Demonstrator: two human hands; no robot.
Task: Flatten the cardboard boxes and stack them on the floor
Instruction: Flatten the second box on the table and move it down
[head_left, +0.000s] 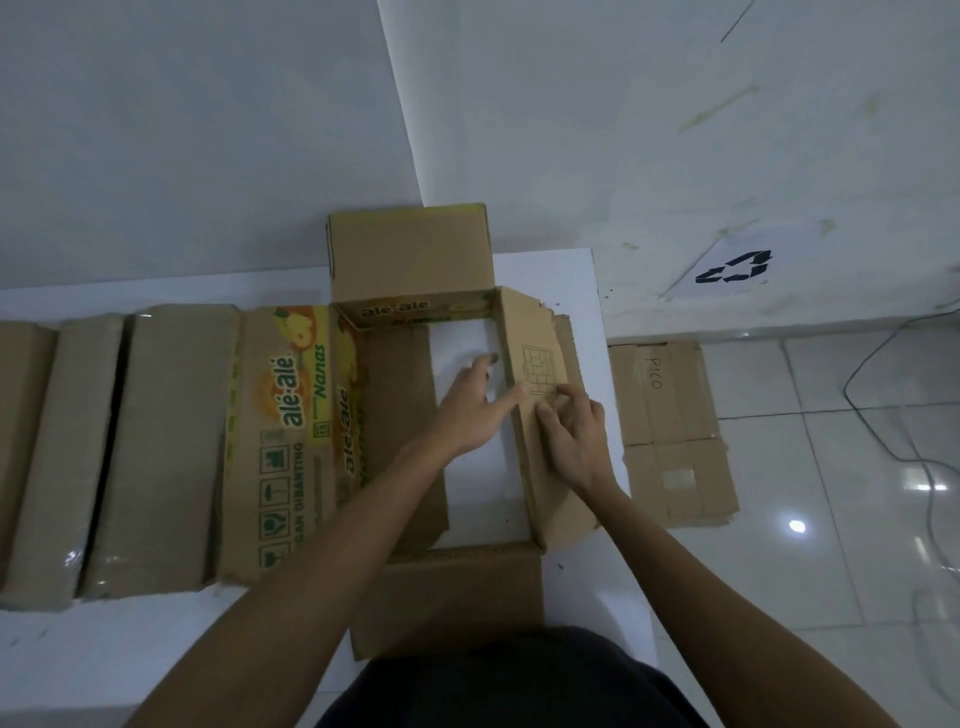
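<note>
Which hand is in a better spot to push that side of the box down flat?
Probably the right hand. It already rests on the outside of the box's right wall, on the side nearest the flattened cardboard on the floor. The left hand is inside the box.

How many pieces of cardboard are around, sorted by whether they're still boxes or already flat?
Open box being worked on by both hands, on the white table: 1
Printed ale-ale box beside it: 1
Plain taped boxes at the left: 2
Flattened cardboard on the floor: 1
Total: 5
</note>
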